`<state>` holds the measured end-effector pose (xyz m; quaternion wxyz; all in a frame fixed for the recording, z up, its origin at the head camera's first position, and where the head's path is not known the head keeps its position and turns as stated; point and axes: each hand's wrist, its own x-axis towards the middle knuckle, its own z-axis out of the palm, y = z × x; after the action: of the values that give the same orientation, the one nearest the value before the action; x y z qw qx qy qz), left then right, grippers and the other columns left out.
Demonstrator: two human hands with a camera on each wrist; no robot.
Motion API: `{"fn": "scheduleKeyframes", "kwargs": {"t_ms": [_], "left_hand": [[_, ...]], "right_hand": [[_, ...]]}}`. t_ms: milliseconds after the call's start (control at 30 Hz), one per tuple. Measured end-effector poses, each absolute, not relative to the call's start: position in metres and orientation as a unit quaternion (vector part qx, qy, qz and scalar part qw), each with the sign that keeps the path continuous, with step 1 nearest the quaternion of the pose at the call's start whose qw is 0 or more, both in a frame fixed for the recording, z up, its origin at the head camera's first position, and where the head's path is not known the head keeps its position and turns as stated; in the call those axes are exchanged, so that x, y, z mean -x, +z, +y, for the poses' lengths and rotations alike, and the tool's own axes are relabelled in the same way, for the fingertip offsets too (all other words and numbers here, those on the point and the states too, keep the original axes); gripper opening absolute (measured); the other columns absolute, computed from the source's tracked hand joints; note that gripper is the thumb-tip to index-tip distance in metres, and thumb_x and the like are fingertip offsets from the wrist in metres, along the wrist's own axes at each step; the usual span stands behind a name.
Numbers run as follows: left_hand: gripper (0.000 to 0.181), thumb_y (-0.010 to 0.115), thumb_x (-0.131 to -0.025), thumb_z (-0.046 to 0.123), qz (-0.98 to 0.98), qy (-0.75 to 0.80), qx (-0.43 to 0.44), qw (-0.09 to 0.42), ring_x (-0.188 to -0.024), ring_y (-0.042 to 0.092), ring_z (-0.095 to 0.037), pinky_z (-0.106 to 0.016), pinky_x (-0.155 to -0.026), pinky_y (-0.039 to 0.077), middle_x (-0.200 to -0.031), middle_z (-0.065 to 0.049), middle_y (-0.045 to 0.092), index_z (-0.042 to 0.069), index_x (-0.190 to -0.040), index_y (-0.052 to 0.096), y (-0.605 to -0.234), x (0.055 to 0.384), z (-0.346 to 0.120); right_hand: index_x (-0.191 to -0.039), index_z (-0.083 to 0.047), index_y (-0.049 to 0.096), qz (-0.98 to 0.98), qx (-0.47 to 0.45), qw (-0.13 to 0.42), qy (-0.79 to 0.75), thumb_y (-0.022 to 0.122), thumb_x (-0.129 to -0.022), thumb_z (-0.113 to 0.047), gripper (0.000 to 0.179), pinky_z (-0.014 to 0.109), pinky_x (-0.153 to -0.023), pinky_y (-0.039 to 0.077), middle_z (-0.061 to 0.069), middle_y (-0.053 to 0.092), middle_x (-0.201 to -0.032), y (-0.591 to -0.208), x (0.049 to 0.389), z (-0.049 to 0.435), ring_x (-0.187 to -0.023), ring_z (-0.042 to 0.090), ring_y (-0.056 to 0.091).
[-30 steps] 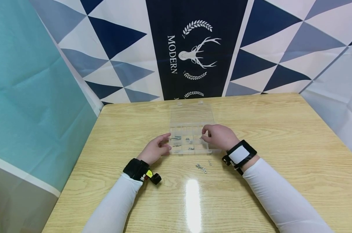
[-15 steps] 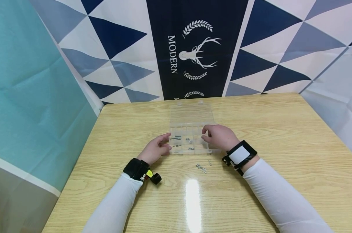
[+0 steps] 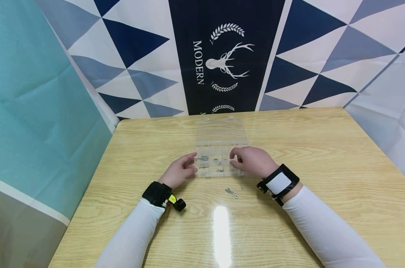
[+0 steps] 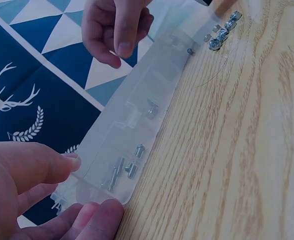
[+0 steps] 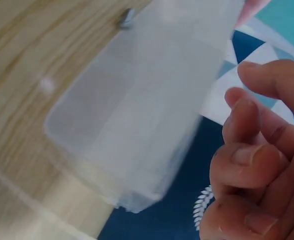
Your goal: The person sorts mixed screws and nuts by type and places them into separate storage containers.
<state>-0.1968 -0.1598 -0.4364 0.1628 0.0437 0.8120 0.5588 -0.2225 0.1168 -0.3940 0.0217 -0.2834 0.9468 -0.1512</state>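
A clear plastic compartment box [image 3: 234, 173] sits on the table, its lid folded open toward the wall. My left hand [image 3: 178, 173] holds the box's left end, fingertips at both corners in the left wrist view. Screws [image 4: 116, 172] lie in the compartments nearest that hand. Small metal pieces [image 3: 217, 160], perhaps nuts, lie in the middle compartments. My right hand [image 3: 254, 160] hovers over the right end, fingers loosely bent and thumb apart from the index finger. Nothing shows between its fingers [image 5: 244, 120] in the right wrist view. It hides part of the right compartments.
In front of the box lies a short row of loose metal fasteners [image 3: 231, 193], seemingly nuts. A small ring-like piece [image 3: 242, 188] lies just beside them. The transparent lid [image 3: 220, 130] reaches toward the table's back edge, with a patterned cloth [image 3: 149, 56] behind it.
A small metal piece near my right fingertips a second ago no longer shows there. The right hand has since shifted slightly toward me and left. My left hand has stayed put.
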Motion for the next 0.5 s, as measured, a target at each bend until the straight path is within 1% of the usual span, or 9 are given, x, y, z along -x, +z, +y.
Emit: {"fn": "scheduleKeyframes", "kwargs": {"t_ms": [233, 333, 500], "left_hand": [[0.057, 0.06, -0.095, 0.004, 0.811, 0.561, -0.046, 0.16, -0.107, 0.053, -0.02, -0.029, -0.082, 0.058, -0.139, -0.013, 0.045, 0.014, -0.148, 0.04, -0.436, 0.196, -0.16], [0.057, 0.059, -0.096, 0.004, 0.809, 0.563, -0.044, 0.163, -0.107, 0.054, -0.019, -0.028, -0.083, 0.058, -0.139, -0.013, 0.045, 0.014, -0.148, 0.04, -0.437, 0.197, -0.16], [0.057, 0.06, -0.096, 0.004, 0.81, 0.562, -0.044, 0.162, -0.107, 0.054, -0.019, -0.029, -0.082, 0.058, -0.14, -0.013, 0.045, 0.015, -0.148, 0.041, -0.439, 0.197, -0.159]], "right_hand": [[-0.089, -0.018, 0.067, 0.937, 0.324, 0.022, -0.13, 0.066, -0.091, -0.03, 0.012, 0.022, -0.043, 0.035, -0.008, 0.051, -0.059, -0.386, 0.206, 0.109, -0.049, 0.008, 0.042], [-0.085, -0.019, 0.066, 0.933, 0.334, 0.038, -0.124, 0.067, -0.09, -0.03, 0.012, 0.021, -0.043, 0.034, -0.008, 0.049, -0.056, -0.386, 0.199, 0.105, -0.048, 0.007, 0.041], [-0.077, -0.02, 0.066, 0.925, 0.355, 0.054, -0.127, 0.067, -0.089, -0.026, 0.013, 0.019, -0.043, 0.034, -0.011, 0.05, -0.055, -0.391, 0.189, 0.098, -0.046, 0.005, 0.04]]}}
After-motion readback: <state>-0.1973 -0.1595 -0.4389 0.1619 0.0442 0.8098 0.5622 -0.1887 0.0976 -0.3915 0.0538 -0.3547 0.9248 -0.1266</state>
